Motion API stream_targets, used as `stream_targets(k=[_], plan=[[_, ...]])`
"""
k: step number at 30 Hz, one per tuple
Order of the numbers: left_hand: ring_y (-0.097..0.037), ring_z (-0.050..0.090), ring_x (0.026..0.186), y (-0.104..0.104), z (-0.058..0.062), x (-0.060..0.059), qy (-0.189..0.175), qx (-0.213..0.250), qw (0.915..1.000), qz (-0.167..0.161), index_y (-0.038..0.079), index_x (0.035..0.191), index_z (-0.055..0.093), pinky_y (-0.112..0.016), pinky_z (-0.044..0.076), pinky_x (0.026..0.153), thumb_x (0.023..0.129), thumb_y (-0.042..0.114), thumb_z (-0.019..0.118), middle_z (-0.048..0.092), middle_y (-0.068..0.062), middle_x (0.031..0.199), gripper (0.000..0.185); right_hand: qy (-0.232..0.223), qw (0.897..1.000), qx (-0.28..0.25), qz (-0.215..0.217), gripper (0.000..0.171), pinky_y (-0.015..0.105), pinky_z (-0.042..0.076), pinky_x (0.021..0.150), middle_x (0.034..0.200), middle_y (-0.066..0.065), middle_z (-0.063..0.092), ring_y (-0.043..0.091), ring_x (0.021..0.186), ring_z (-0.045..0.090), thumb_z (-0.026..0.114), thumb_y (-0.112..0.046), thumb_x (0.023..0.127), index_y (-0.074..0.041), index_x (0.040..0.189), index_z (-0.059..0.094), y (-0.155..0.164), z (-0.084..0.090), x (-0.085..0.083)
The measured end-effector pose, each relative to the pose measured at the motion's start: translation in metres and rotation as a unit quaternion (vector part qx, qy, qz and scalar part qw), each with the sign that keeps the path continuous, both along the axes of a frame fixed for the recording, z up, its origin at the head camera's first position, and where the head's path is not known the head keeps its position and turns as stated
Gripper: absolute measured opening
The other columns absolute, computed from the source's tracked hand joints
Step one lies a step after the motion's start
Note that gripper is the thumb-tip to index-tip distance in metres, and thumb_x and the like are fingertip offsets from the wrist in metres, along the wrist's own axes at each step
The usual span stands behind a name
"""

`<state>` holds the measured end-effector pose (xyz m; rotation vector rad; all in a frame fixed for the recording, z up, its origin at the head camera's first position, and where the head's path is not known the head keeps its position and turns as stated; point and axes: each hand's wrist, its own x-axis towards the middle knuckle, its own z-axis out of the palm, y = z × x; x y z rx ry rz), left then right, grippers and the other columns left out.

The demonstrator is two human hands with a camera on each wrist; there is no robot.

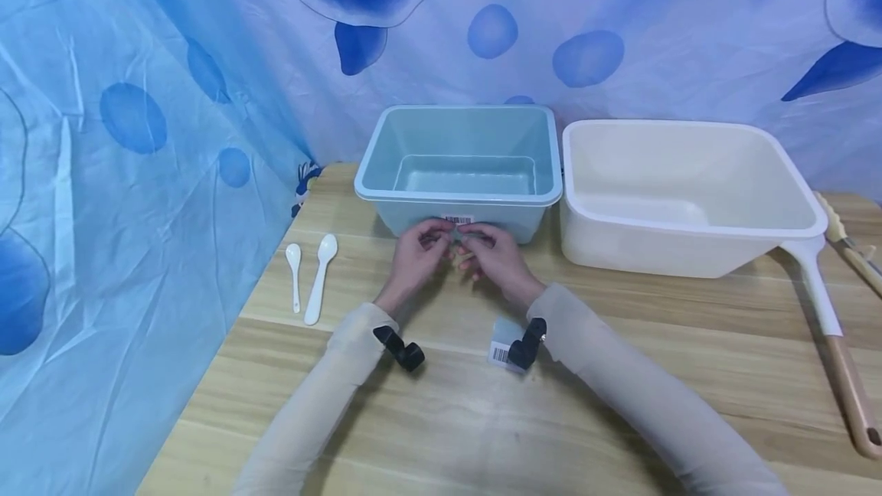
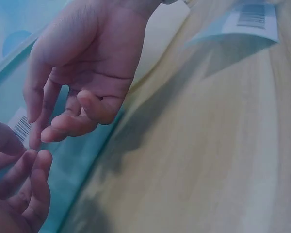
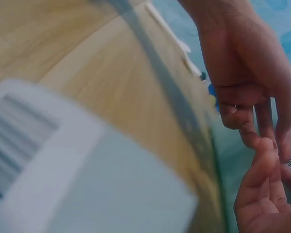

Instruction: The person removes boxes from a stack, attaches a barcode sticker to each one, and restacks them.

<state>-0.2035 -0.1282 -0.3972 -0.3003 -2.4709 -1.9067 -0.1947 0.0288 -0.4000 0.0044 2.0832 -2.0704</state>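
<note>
The teal plastic bin [image 1: 458, 197] stood upright, its long front wall turned to the person, which seemed to put the barcode sticker [image 1: 458, 219], high on that wall, within reach of both hands. The left hand [image 1: 422, 251] and the right hand [image 1: 498, 255] met in front of the bin, thumbs and forefingers bent towards each other at the sticker's lower edge, the other fingers curled in more loosely. The thumbs and forefingers looked nearly closed, a posture that suited fine fingertip work; whether either hand had hold of the sticker's edge or of something small, I cannot tell, since the fingers hid the spot. Having a hand on each side probably let both sets of fingertips share one small area.

A pale blue card [image 1: 505, 329] with a barcode label lay in front of the bin, nearer the person and partly covered by the right wrist's gear, perhaps set there to be out of the fingers' way. The cream basin [image 1: 689, 224] stood just beside the bin on its right, leaving the bin's front open. Well to the bin's left and nearer the person, a small white spoon [image 1: 295, 282] and a larger white spoon [image 1: 320, 282] lay apart from the handwork.
</note>
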Motion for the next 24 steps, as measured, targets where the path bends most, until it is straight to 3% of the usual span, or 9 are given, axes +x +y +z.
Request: stream_targets(k=[3,7,13,19,24], plan=[[-0.030,0.067,0.071,0.003,0.003,-0.001,0.024,0.006,0.9997,-0.002,-0.004,0.111,0.065,-0.034,0.052,0.048,0.091,-0.001,0.057,0.066,-0.022,0.100,0.022,0.010,1.000,-0.003,0.000,0.031,0.024,0.050,0.049,0.095,0.013,0.067,0.018,0.066,0.067,0.054,-0.012,0.095,-0.009,0.125,0.061,0.003,0.004,0.001],[-0.017,0.065,0.068,0.004,0.004,-0.003,0.042,0.006,0.9991,0.000,-0.003,0.108,0.067,-0.042,0.054,0.052,0.090,-0.002,0.056,0.067,-0.021,0.099,0.021,0.016,1.000,-0.003,0.005,0.033,0.025,0.051,0.050,0.094,0.012,0.067,0.019,0.067,0.067,0.052,-0.011,0.094,-0.010,0.125,0.061,0.004,0.008,0.000],[-0.023,0.067,0.071,0.001,0.003,-0.004,0.011,-0.008,0.9999,0.001,-0.002,0.112,0.065,-0.047,0.057,0.058,0.091,-0.001,0.056,0.067,-0.022,0.100,0.023,0.004,1.000,0.007,0.013,0.035,0.027,0.052,0.052,0.097,0.013,0.065,0.017,0.066,0.067,0.052,-0.007,0.093,-0.009,0.127,0.060,0.005,0.005,-0.001],[-0.018,0.066,0.069,0.004,0.007,0.001,0.000,-0.007,1.0000,0.003,-0.002,0.113,0.065,-0.043,0.056,0.055,0.090,-0.002,0.055,0.068,-0.022,0.101,0.025,0.005,1.000,-0.001,0.020,0.038,0.025,0.052,0.052,0.095,0.013,0.066,0.017,0.065,0.067,0.051,-0.003,0.091,-0.010,0.127,0.059,0.008,0.008,0.002],[-0.040,0.065,0.076,0.013,0.012,0.013,0.007,-0.005,0.9999,-0.009,-0.001,0.113,0.065,-0.044,0.055,0.055,0.091,0.001,0.057,0.067,-0.023,0.099,0.023,0.025,0.999,0.034,0.004,0.036,0.027,0.054,0.054,0.100,0.017,0.068,0.022,0.070,0.069,0.053,-0.003,0.092,-0.012,0.127,0.057,0.020,0.015,0.017]])
